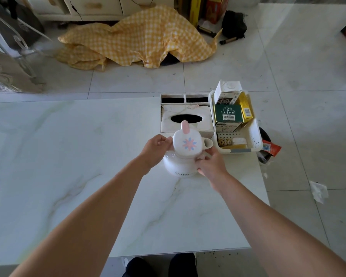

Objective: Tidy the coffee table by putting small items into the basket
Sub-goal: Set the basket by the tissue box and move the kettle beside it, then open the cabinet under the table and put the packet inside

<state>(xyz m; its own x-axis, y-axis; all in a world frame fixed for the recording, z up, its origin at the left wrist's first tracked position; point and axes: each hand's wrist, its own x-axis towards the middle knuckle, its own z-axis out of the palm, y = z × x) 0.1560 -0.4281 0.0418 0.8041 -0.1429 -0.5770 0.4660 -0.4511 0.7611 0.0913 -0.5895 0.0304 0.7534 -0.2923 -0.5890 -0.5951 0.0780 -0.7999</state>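
Note:
A white teapot (178, 166) with a pink-and-blue flower on its lid (186, 143) stands on the marble coffee table (68, 156). My left hand (156, 150) grips its left side near the lid. My right hand (210, 163) holds its right side below the spout. Just beyond, at the table's right edge, a white perforated basket (255, 136) holds a green box (228, 114), a white carton (227, 92), a yellow box (246, 108) and small items at its near end.
A white tissue box (168, 120) with two rear compartments sits left of the basket. On the floor lie a yellow checked cloth (140, 39), a crumpled paper scrap (319, 191) and a dark bin (265, 144) with a red wrapper beside the table.

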